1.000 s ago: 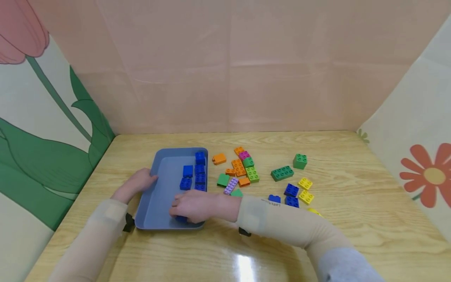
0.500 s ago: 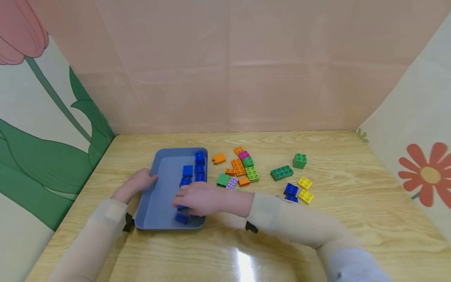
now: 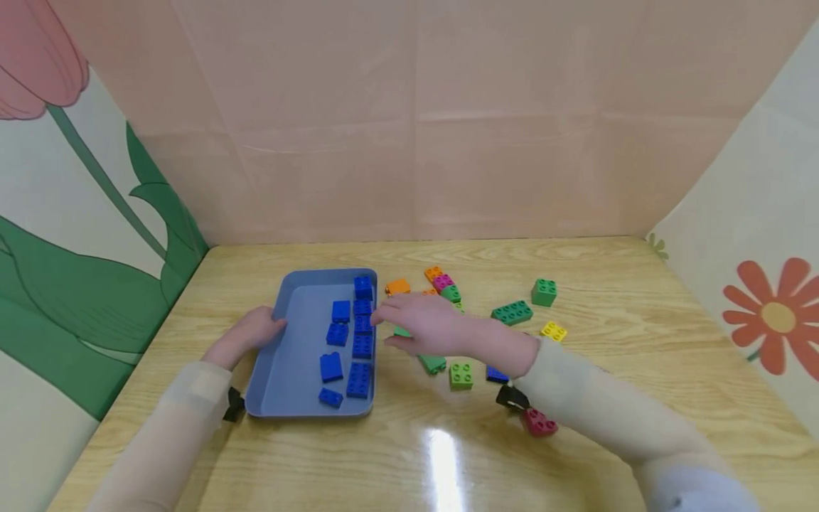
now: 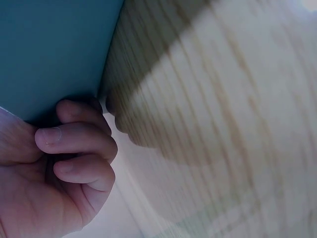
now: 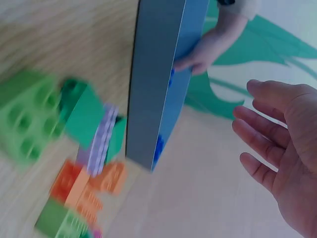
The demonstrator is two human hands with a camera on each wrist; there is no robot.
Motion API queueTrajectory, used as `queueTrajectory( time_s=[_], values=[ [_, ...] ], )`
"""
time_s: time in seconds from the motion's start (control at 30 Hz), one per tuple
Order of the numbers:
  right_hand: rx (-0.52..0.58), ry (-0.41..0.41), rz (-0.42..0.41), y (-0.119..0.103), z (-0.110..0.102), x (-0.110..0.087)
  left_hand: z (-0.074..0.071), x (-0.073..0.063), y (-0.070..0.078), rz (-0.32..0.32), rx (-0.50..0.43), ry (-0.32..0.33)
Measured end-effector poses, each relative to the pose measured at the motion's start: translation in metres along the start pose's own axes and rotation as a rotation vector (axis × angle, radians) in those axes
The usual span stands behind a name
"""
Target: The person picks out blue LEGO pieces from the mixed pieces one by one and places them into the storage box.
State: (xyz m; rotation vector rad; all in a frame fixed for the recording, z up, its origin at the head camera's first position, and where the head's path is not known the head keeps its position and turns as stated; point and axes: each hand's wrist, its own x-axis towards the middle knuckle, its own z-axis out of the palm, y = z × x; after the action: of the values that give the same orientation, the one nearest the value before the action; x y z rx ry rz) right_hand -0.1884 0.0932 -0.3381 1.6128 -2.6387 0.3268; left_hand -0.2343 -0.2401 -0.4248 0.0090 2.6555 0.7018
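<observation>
A blue-grey tray (image 3: pixel 297 355) lies on the table with several blue bricks (image 3: pixel 360 380) inside, mostly along its right side. My left hand (image 3: pixel 252 328) grips the tray's left wall, thumb over the rim. In the left wrist view its curled fingers (image 4: pixel 79 139) sit against the tray's outer side. Just right of the tray, over the loose bricks, my right hand (image 3: pixel 425 323) hovers with its fingers apart and nothing in them. The right wrist view shows that same hand (image 5: pixel 282 139) with its palm bare. Some bricks are hidden under the right hand and forearm.
Right of the tray lie loose bricks: orange (image 3: pixel 398 286), pink (image 3: pixel 443 282), lime green (image 3: pixel 461 375), dark green (image 3: pixel 512 313), yellow (image 3: pixel 553 331) and dark pink (image 3: pixel 539 422). A lilac brick (image 5: pixel 103 139) shows in the right wrist view. A pink-beige wall covering (image 3: pixel 416 142) stands behind the table.
My right hand has let go of a blue brick in the tray, lifted, and moved back and right over the loose bricks. My left hand and the tray have stayed put.
</observation>
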Motion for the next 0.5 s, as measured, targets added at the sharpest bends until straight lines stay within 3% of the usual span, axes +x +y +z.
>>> queueTrajectory(
  time_s=[0.23, 0.5],
  values=[
    [-0.041, 0.102, 0.027, 0.023, -0.013, -0.037, 0.0, 0.002, 0.0, -0.022, 0.004, -0.005],
    [-0.069, 0.137, 0.206, 0.045, -0.03, -0.076, 0.0, 0.001, 0.001, -0.027, 0.024, 0.002]
  ],
)
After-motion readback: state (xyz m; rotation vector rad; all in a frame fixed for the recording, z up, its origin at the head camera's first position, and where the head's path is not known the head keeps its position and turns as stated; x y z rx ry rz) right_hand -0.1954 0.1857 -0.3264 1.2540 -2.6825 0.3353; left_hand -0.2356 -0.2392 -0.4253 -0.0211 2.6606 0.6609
